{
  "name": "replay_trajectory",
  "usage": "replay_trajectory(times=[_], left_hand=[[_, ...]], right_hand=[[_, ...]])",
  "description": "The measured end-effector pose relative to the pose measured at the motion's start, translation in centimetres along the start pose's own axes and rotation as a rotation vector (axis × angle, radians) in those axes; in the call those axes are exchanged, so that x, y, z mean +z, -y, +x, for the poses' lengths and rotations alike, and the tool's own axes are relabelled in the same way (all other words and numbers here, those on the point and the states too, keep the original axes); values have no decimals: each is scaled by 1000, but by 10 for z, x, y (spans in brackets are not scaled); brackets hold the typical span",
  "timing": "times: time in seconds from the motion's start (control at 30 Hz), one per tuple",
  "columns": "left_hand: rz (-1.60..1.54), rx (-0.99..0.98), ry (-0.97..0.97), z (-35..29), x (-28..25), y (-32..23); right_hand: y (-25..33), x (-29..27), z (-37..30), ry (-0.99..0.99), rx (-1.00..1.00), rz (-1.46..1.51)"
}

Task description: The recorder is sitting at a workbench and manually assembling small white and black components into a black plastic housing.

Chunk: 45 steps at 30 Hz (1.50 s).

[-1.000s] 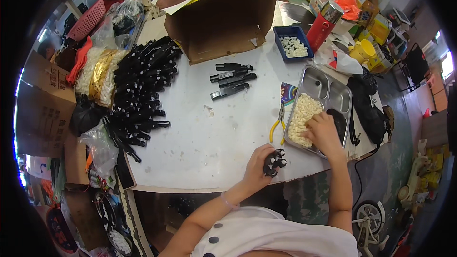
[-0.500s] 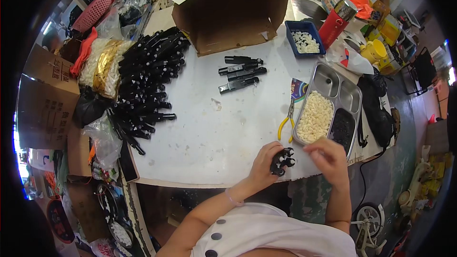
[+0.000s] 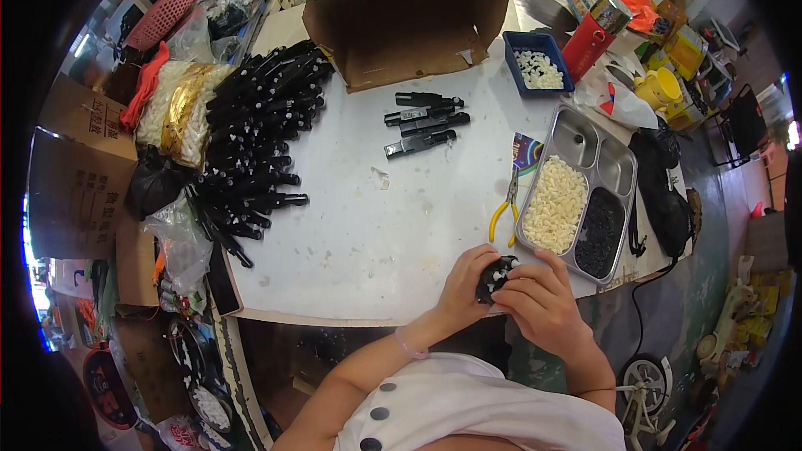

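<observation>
My left hand (image 3: pixel 460 291) is closed around a small bundle of black tube-like parts (image 3: pixel 494 279) with white bits at their ends, just over the table's front edge. My right hand (image 3: pixel 541 301) meets the bundle from the right, its fingers bent and pressed together at the ends. Whatever they pinch is hidden. Right of the hands lies a steel compartment tray (image 3: pixel 614 271). It holds small cream-white pieces (image 3: pixel 555 200) in one compartment and small black pieces (image 3: pixel 599 234) in another. Yellow-handled pliers (image 3: pixel 504 215) lie along the tray's left side.
Several black parts (image 3: pixel 423 124) lie mid-table, before an open cardboard box (image 3: pixel 409 33). A large heap of black parts (image 3: pixel 259 134) fills the left side. At the back right stand a blue bin (image 3: pixel 537 67) with white pieces and a red flask (image 3: pixel 589 43).
My right hand has moved left from the tray's near edge to the bundle, uncovering the black pieces. My left hand stays in place, still holding the bundle.
</observation>
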<state>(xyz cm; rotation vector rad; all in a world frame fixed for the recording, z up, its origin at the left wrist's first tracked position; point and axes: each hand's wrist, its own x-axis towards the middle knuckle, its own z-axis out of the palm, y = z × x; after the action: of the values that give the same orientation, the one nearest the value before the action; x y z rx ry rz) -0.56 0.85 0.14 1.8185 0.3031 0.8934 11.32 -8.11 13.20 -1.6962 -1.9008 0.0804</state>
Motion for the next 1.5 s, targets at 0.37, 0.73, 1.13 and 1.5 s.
replay_trajectory(times=[0.37, 0.73, 1.13, 1.5], left_hand=[[-16, -32, -19, -2, 1, 0], [3, -6, -25, -4, 1, 3], [6, -89, -55, -4, 4, 0], [1065, 140, 213, 136, -68, 52]], right_hand=[[-8, -6, 12, 179, -79, -40], [7, -24, 16, 223, -214, -324], [25, -15, 33, 526, -200, -601], [13, 9, 16, -158, -133, 33]])
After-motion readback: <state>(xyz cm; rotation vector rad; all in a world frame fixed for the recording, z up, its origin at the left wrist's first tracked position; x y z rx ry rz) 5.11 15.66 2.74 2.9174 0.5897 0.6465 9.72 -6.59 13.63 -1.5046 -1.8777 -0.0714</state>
